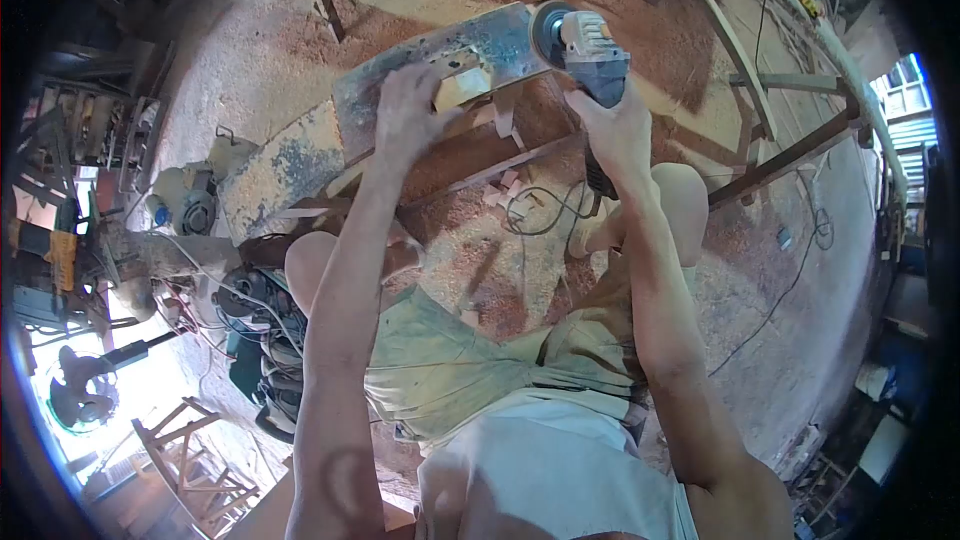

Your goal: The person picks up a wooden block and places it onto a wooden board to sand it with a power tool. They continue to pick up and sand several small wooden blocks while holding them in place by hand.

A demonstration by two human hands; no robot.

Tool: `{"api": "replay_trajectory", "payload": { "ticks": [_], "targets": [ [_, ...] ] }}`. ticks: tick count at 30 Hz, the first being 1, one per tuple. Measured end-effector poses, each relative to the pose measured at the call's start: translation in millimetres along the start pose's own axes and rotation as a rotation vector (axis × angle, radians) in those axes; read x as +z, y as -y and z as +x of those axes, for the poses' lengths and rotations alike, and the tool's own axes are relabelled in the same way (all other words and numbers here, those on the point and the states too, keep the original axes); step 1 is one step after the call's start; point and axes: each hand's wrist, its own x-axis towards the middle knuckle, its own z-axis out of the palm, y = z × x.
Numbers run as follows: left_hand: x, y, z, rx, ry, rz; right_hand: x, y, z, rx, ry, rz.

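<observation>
A long, stained workbench board (370, 90) lies across in front of my knees. On it sits a small pale wooden block (465, 87), lit by a bright patch. My left hand (408, 110) is at the block's left end, with the thumb below it and curled fingers above, closed on it. At the board's right end is an angle grinder (597, 55) with a round disc (548, 32) facing left. My right hand (615, 130) is wrapped around the grinder's dark body; some of its fingers are hidden behind the tool.
Several wood offcuts (515, 190) and a looped black cable (540, 208) lie on the sawdust-covered floor between my feet. Curved wooden frame pieces (730, 50) stand to the right. At left are a motor (195, 208), tangled wires and a fan (82, 388).
</observation>
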Motion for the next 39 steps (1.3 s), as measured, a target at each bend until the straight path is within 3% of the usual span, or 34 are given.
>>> {"api": "replay_trajectory", "payload": {
  "ticks": [4, 7, 14, 20, 23, 26, 29, 32, 39],
  "targets": [
    [-1, -30, 2, 0.111, -0.137, 0.148, -17, 7, 4, -0.017, -0.011, 0.052],
    [1, -21, -1, 0.161, -0.095, 0.118, -20, 1, 9, 0.000, 0.015, 0.054],
    [7, -27, -10, 0.012, -0.214, -0.089, -18, 1, 3, 0.037, 0.055, 0.043],
    [7, -24, -35, 0.081, -0.223, 0.095, -10, -2, 0, 0.003, 0.062, -0.020],
    [15, -22, -46, 0.051, -0.190, 0.068, -8, 2, -2, 0.009, 0.076, -0.019],
    [25, -19, -43, -0.039, -0.121, -0.157, -3, -1, -2, 0.017, 0.113, -0.015],
    [25, -19, -35, -0.041, -0.059, -0.079, 3, 1, -8, -0.019, 0.121, -0.011],
    [34, -9, -28, 0.011, -0.203, 0.063, 10, -3, -15, -0.014, 0.150, -0.098],
    [39, -5, -21, -0.084, -0.215, -0.173, 29, -10, -31, 0.009, 0.277, -0.255]
  ]
}}
